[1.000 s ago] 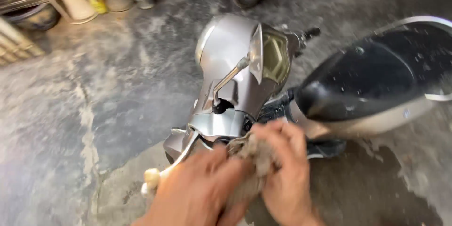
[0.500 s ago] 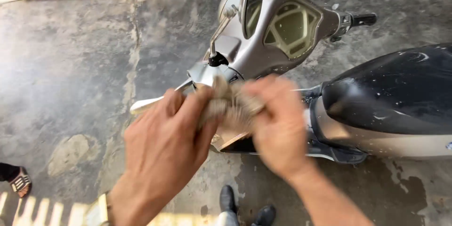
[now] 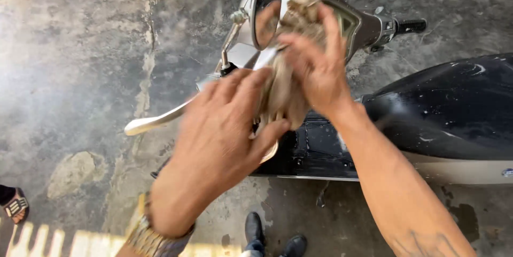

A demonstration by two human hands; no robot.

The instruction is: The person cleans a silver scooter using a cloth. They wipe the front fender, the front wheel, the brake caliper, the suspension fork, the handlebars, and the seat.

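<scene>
Gripping a crumpled tan rag point(image 3: 286, 83), our right hand point(image 3: 315, 64) closes its fingers point(image 3: 332, 27) over the top of it, pressing it against the scooter's point(image 3: 454, 123) mirror point(image 3: 265, 6). Our left hand point(image 3: 224, 128) is blurred, fingers spread, thumb touching the rag's lower end; we cannot tell if it grips. Cloth hangs between both hands.

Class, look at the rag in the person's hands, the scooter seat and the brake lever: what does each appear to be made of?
Rag: soft woven cloth, beige and limp, bunched in folds in the right hand. Scooter seat: probably vinyl or leatherette, black and glossy, with wet streaks. Brake lever: likely polished metal, silver with bright highlights. The left hand is blurred beside the rag.
</scene>
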